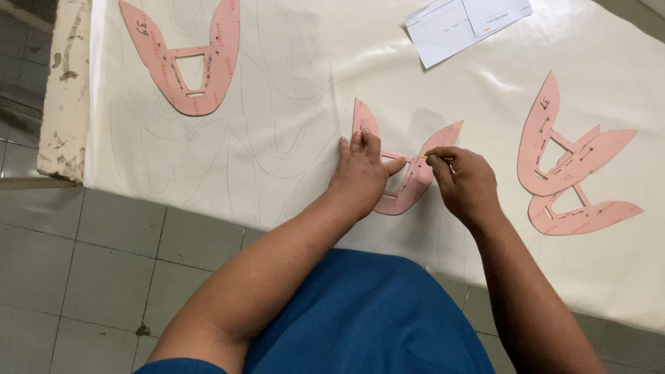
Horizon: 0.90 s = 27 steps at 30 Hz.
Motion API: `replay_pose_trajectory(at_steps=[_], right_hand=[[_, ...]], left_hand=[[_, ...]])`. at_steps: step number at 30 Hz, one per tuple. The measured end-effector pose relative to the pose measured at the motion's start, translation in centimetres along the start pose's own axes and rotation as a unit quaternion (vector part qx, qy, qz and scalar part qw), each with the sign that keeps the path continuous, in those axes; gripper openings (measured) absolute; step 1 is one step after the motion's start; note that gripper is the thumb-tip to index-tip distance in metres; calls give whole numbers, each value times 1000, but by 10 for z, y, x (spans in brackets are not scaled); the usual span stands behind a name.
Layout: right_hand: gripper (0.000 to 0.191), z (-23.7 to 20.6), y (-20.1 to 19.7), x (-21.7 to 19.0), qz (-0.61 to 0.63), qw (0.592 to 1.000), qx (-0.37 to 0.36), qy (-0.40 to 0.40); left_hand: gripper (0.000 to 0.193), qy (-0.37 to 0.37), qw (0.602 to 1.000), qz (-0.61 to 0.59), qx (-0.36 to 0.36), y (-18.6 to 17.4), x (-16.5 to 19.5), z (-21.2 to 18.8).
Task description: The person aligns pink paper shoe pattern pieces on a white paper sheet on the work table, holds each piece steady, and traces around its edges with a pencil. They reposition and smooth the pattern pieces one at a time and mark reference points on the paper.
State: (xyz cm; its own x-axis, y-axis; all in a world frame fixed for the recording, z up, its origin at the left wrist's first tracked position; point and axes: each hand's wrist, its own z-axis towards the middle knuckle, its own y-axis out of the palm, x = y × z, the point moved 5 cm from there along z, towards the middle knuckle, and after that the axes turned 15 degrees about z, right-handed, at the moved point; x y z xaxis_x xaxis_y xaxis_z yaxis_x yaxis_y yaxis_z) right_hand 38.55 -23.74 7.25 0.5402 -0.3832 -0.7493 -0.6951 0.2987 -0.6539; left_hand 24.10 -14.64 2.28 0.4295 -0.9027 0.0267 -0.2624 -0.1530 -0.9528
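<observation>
A pink U-shaped pattern template lies on a cream sheet of material that covers the table. My left hand presses flat on the template's left arm, fingers spread. My right hand is closed around a thin pencil-like marker, its tip at the template's inner edge near the right arm. Faint traced outlines cover the sheet around the template.
Another pink template lies at the upper left. Two stacked pink templates lie to the right. A white paper slip rests at the top. The table's worn edge and grey floor tiles are at the left.
</observation>
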Motion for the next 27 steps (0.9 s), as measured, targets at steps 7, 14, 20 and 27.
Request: replay_pose_trajectory(at_steps=[7,14,20,27], right_hand=[[19,-1,-3,0,-57,998,-17,-13],[18,18,-9,-1,-53,998,10,-25],[19,43,-34,19,-40,997,62,-30],[18,48,-50,40,-64,995,76,-27]], left_hand=[[65,0,1000,8,2,5,0,2],[62,3,1000,8,4,-2,0,0],[69,9,999,16,-36,-3,-1,1],[69,2,1000,-3,-26,-4,-1,1]])
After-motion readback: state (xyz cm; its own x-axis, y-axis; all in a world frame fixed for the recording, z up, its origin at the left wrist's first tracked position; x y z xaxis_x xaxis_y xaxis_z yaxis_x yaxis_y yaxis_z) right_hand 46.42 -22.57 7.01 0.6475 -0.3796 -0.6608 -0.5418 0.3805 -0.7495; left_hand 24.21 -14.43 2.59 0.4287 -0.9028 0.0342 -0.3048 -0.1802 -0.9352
